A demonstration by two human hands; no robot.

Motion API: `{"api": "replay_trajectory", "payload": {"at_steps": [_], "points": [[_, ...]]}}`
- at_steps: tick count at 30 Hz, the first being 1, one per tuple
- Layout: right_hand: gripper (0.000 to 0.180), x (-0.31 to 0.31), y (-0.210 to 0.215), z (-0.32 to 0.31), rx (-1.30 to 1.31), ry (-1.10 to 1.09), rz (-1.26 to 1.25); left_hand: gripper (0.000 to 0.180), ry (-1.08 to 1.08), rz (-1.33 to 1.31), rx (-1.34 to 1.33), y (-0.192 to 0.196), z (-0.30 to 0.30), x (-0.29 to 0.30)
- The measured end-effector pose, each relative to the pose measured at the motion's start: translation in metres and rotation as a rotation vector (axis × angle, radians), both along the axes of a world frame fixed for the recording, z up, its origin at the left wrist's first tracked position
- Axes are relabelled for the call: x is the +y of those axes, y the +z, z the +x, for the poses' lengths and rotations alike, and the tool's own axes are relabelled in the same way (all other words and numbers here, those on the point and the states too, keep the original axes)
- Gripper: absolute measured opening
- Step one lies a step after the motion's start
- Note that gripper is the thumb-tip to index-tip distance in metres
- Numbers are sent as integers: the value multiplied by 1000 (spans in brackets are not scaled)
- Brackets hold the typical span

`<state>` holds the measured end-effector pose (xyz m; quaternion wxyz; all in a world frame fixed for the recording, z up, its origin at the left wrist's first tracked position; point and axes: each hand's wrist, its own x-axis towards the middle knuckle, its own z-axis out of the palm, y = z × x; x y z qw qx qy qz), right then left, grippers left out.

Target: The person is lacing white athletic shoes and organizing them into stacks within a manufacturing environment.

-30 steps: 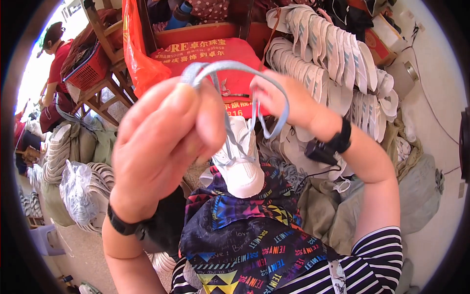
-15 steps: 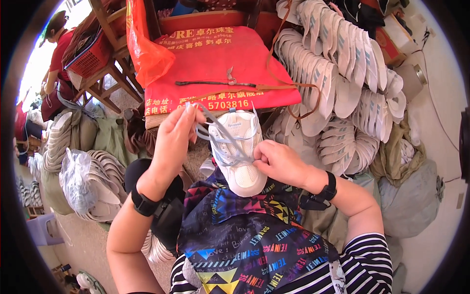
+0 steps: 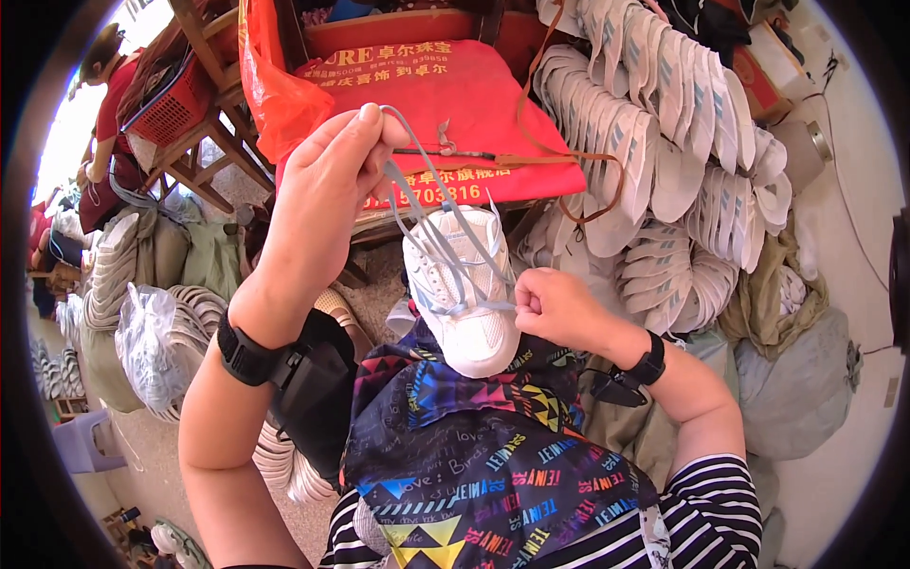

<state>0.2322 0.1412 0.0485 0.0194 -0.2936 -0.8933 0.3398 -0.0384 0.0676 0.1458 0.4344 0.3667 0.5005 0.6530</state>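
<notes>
— Where is the white mesh sneaker (image 3: 462, 289) sitting?

— On the person's lap, toe pointing toward them, resting on a dark apron with bright geometric patterns (image 3: 474, 446). It lies just in front of the low worktop draped with a red printed cloth (image 3: 493, 104).

— And the left hand (image 3: 327, 190)?

— Raised above the shoe, its grip pressed together on a pale grey-blue flat shoelace (image 3: 445, 232), pinching the lace at the fingertips near the top. The lace runs down from there in taut strands to the sneaker's eyelets.

— The right hand (image 3: 555, 308)?

— Just beside the shoe's right edge, fingers curled into a tight pinch on the other end of the same lace, touching the sneaker's side.

— Anything on the wrists?

— A black wristband on each one; the left band (image 3: 248, 353) is the clearer of the two.

— What lies around?

— Rows of stacked white shoe soles (image 3: 654, 142) to the right behind the shoe, more piled soles (image 3: 118, 284) at the left, and an orange plastic bag (image 3: 280, 95) hanging by the worktop's left end. Another person in a red top (image 3: 106, 95) is at the far upper left, well apart from the hands.
</notes>
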Motion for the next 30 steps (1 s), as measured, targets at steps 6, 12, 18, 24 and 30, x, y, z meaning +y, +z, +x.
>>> {"api": "replay_trajectory", "payload": {"at_steps": [6, 12, 18, 24, 30], "points": [[16, -19, 10, -6, 180, -57, 102, 32, -60, 38, -6, -1, 0, 11], [19, -33, 0, -7, 362, 586, 302, 27, -162, 75, -23, 22, -15, 28], [26, -23, 0, -9, 351, 636, 209, 18, -93, 442, -126, 81, -26, 45], [23, -17, 1, -17, 280, 521, 76, 26, -245, 336, -95, 51, -25, 29], [26, -22, 12, -70, 683, 9, -292, 28, -208, 325, -70, 46, -19, 24]]}}
